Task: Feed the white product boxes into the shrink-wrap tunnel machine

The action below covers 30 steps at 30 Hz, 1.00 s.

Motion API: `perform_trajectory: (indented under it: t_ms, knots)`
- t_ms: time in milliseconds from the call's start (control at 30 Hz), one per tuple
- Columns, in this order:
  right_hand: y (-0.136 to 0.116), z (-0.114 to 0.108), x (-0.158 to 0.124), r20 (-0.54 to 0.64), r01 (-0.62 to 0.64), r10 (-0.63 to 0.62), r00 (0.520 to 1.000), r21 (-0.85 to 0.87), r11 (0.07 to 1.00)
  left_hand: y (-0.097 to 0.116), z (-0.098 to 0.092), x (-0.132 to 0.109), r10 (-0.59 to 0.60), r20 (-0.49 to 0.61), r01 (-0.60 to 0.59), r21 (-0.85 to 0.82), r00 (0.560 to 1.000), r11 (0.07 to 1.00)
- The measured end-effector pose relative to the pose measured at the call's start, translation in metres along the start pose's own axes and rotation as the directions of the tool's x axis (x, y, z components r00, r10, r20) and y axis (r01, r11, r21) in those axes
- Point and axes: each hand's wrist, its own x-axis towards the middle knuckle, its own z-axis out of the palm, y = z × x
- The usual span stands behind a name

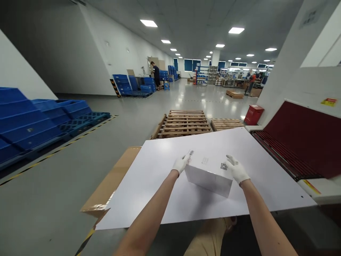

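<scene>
The room was a large factory hall with a glossy grey floor (pixel 80 170), white walls and rows of flat ceiling light panels (pixel 148 23). At far left, smooth blue plastic crates (pixel 29 121) stood stacked on blue grid pallets, bordered by a yellow-and-black floor stripe (pixel 39 158). A flattened brown cardboard sheet (pixel 112 181) lay beneath the left edge of the table (pixel 160 199), a flat, matte white rectangular panel. Slatted wooden pallets (pixel 183 124) lay on the floor just beyond the table's far edge.

The left hand (pixel 180 164), in a white knit glove, was pressed against the left end of the white box (pixel 209 176). The box was rectangular, smooth-sided and sharp-edged, with small printed code labels on its top face; it sat near the table's centre, its near lower corner touching the panel. The right hand (pixel 236 170), likewise gloved, gripped the right end of the box with fingers spread.

Further right, a red bin (pixel 253 114) stood on the floor. A machine with a dark red panel (pixel 306 138) and red rollers adjoined the table's right edge.
</scene>
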Motion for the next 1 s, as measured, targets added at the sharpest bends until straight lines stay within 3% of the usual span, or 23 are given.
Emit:
perform_trajectory:
  t_ms: [100, 167, 267, 367, 433, 533, 633, 733, 867, 933, 1000]
  knots:
    - [0.005, -0.003, 0.006, 0.067, -0.006, 0.005, 0.998, 0.006, 1.0, 0.011, 0.008, -0.004, 0.088, -0.028, -0.086, 0.072, 0.996, 0.994]
    - [0.012, -0.006, 0.003, 0.106, -0.02, 0.018, 0.994, 0.016, 1.0, 0.02, 0.016, -0.013, 0.143, -0.059, -0.127, 0.221, 0.988, 0.967]
    - [0.021, -0.005, -0.001, 0.121, -0.041, 0.036, 0.992, 0.036, 0.999, 0.031, 0.027, -0.025, 0.172, -0.077, -0.114, 0.484, 0.982, 0.868]
    - [0.025, -0.002, -0.001, 0.115, -0.051, 0.048, 0.992, 0.029, 0.998, 0.034, 0.031, -0.029, 0.154, -0.083, -0.089, 0.52, 0.985, 0.849]
    - [0.025, -0.002, -0.001, 0.106, -0.051, 0.048, 0.993, 0.024, 0.998, 0.031, 0.028, -0.027, 0.145, -0.1, -0.086, 0.442, 0.984, 0.893]
    - [0.026, -0.001, -0.001, 0.081, -0.029, 0.025, 0.996, 0.049, 0.998, 0.02, 0.017, -0.016, 0.075, -0.078, -0.063, 0.138, 0.994, 0.988]
    - [0.027, -0.001, 0.0, 0.052, 0.003, -0.006, 0.999, 0.052, 0.999, 0.001, 0.007, -0.001, -0.015, -0.02, 0.013, -0.096, 1.0, 0.995]
    - [0.024, -0.002, 0.002, 0.042, 0.106, -0.1, 0.994, -0.16, 0.981, -0.019, 0.005, 0.01, -0.074, -0.028, 0.066, -0.204, 0.997, 0.977]
    - [0.005, -0.003, 0.003, 0.043, 0.174, -0.173, 0.984, -0.435, 0.883, -0.035, 0.01, 0.017, -0.102, -0.048, 0.082, -0.314, 0.994, 0.946]
    - [-0.012, 0.005, 0.003, 0.137, 0.247, -0.206, 0.969, -0.516, 0.82, -0.038, 0.01, 0.019, -0.105, -0.047, 0.083, -0.343, 0.993, 0.936]
    - [-0.029, 0.02, 0.005, 0.322, 0.367, -0.21, 0.923, -0.57, 0.735, -0.041, 0.01, 0.018, -0.11, -0.031, 0.091, -0.363, 0.994, 0.927]
